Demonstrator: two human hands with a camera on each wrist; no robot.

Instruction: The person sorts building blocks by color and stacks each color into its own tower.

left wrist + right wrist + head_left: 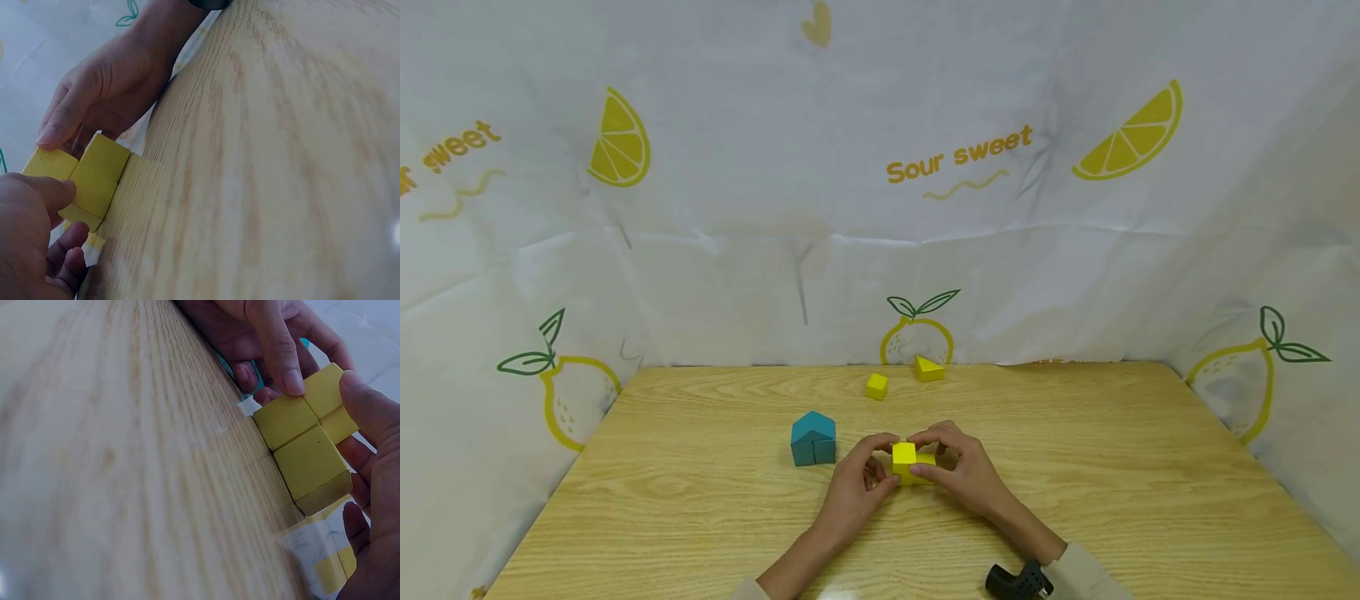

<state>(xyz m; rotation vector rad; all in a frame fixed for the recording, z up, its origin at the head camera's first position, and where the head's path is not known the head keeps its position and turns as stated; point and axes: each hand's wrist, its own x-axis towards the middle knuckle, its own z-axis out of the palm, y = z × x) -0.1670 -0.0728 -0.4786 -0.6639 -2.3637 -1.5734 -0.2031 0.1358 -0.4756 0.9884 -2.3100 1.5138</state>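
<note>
Two yellow cubes stand side by side on the table, and an upper yellow cube [904, 452] sits on the left one [285, 422]. The right lower cube [312, 465] touches its neighbour. My left hand [852, 486] grips the stack from the left, thumb at the near face by the seam between upper and lower cube, index finger behind. From the other side my right hand [967, 472] pinches the upper cube between thumb [365, 406] and index finger. Its other fingers curl behind the blocks.
Left of my hands stands a small blue block house [813, 439], a roof piece over two blocks. Farther back lie a loose yellow cube [876, 387] and a yellow triangular block [929, 369]. A white lemon-print cloth [737, 292] hangs behind the wooden table [700, 517].
</note>
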